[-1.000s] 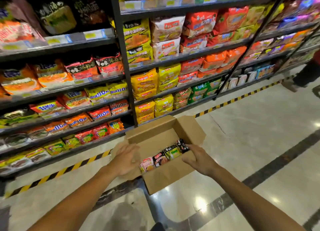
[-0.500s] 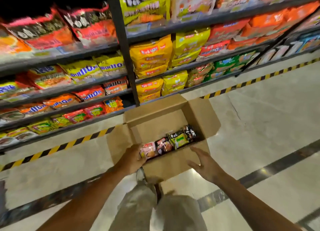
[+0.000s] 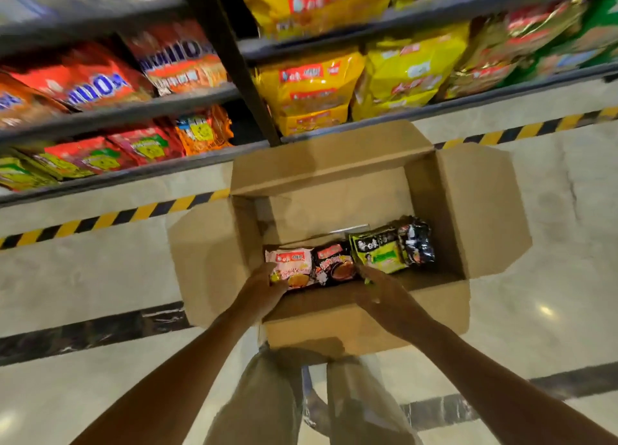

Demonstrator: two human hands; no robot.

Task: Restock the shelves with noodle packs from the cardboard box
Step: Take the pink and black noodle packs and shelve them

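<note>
Nearest, pale trousered knees (image 3: pixel 274 408) sit below both forearms; the left hand (image 3: pixel 264 289) reaches into the open brown cardboard box (image 3: pixel 485 207), fingers curled round the near edge of a pink noodle pack (image 3: pixel 291 268); the right hand (image 3: pixel 379 292), apart from the left, rests at the near wall, fingertips touching a lime-green noodle pack (image 3: pixel 378 249), though whether they grasp it I cannot tell; between the hands lies a black-and-red noodle pack (image 3: pixel 334 264); beyond the right hand lies a black pack (image 3: pixel 416 240); farther off, yellow-black striped floor tape (image 3: pixel 110 215) and dark metal shelves (image 3: pixel 133 112) of bright packets.
</note>
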